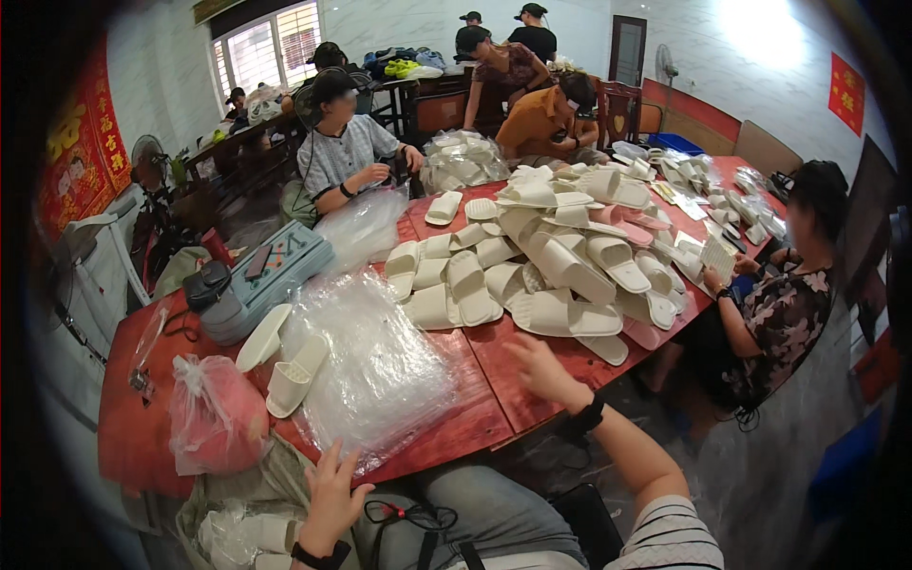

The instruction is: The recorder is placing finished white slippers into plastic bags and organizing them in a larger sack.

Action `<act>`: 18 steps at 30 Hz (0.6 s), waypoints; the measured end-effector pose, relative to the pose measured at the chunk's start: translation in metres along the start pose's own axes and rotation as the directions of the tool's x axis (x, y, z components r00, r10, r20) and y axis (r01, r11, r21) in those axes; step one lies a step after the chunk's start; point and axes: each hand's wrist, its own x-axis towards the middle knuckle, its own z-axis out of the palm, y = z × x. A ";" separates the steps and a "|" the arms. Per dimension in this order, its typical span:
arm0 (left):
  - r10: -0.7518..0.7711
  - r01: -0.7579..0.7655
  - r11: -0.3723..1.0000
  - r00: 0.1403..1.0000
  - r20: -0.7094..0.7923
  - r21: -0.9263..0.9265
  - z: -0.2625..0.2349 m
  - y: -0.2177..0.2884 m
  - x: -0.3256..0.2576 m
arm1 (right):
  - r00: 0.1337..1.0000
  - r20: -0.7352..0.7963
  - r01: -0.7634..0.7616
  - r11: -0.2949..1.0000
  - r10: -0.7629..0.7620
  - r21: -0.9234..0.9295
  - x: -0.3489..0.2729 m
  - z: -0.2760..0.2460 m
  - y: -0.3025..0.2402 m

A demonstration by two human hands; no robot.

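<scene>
My left hand (332, 489) is at the near edge of the red table, fingers spread and holding nothing, close to a stack of clear plastic bags (366, 356). Farther right, my right hand (543, 370) hovers over the table's front edge with its fingers apart and nothing in them. Just beyond it lies a big heap of cream slippers (556, 261), with a few pink slippers (622, 226) among them. On the left edge of the bag stack rests one cream slipper (296, 375); another slipper (264, 338) lies tilted beside it.
A tied bag with something red inside (218, 413) stands at the left, near a blue-grey case (266, 275). Below it, an open sack (252, 522) holds bagged slippers. Several people sit around the table; one at the right (769, 313) handles a slipper. A bag of slippers (463, 161) stands at the far side.
</scene>
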 end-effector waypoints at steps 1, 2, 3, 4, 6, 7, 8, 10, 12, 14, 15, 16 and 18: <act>0.016 -0.015 1.000 0.999 0.033 -0.011 0.006 -0.001 0.007 | 0.997 -0.017 -0.075 0.995 0.074 -0.069 -0.003 -0.006 0.012; 0.020 -0.020 1.000 0.999 0.034 -0.012 0.011 -0.001 0.012 | 0.989 -0.039 -0.150 0.979 0.146 -0.135 -0.005 -0.011 0.023; 0.019 -0.020 1.000 0.997 0.068 0.001 0.015 0.001 0.018 | 0.979 -0.060 -0.204 0.967 0.197 -0.153 -0.009 -0.014 0.040; 0.016 -0.018 1.000 0.994 0.104 0.017 0.020 0.003 0.025 | 0.977 -0.063 -0.213 0.965 0.205 -0.155 -0.011 -0.017 0.051; 0.004 -0.003 1.000 0.987 0.158 -0.001 0.027 0.002 0.035 | 0.934 -0.187 -0.335 0.927 0.303 -0.170 -0.013 -0.020 0.068; -0.015 0.019 1.000 0.978 0.206 -0.017 0.031 0.001 0.040 | 0.933 -0.244 -0.312 0.932 0.264 -0.183 -0.014 -0.022 0.074; -0.007 0.012 1.000 0.978 0.209 -0.020 0.036 -0.002 0.045 | 0.931 -0.247 -0.318 0.929 0.269 -0.187 -0.013 -0.022 0.081; -0.065 0.060 0.998 0.967 0.245 0.028 0.047 -0.013 0.052 | 0.917 -0.299 -0.305 0.948 0.265 -0.094 -0.008 -0.023 0.086; -0.056 0.053 0.998 0.974 0.222 0.018 0.060 -0.025 0.059 | 0.914 -0.310 -0.297 0.952 0.262 -0.073 -0.004 -0.024 0.089; -0.048 0.047 0.999 0.980 0.195 0.012 0.073 -0.040 0.065 | 0.912 -0.322 -0.286 0.957 0.256 -0.048 0.005 -0.026 0.089; -0.035 0.034 0.999 0.988 0.153 0.009 0.078 -0.043 0.069 | 0.910 -0.340 -0.267 0.963 0.240 -0.035 0.007 -0.029 0.090; -0.023 0.022 1.000 0.994 0.110 0.007 0.083 -0.046 0.072 | 0.907 -0.357 -0.246 0.969 0.223 -0.021 0.009 -0.031 0.091; -0.082 0.076 0.996 0.983 0.163 0.039 0.085 -0.042 0.076 | 0.901 -0.365 -0.260 0.966 0.237 -0.014 0.011 -0.037 0.092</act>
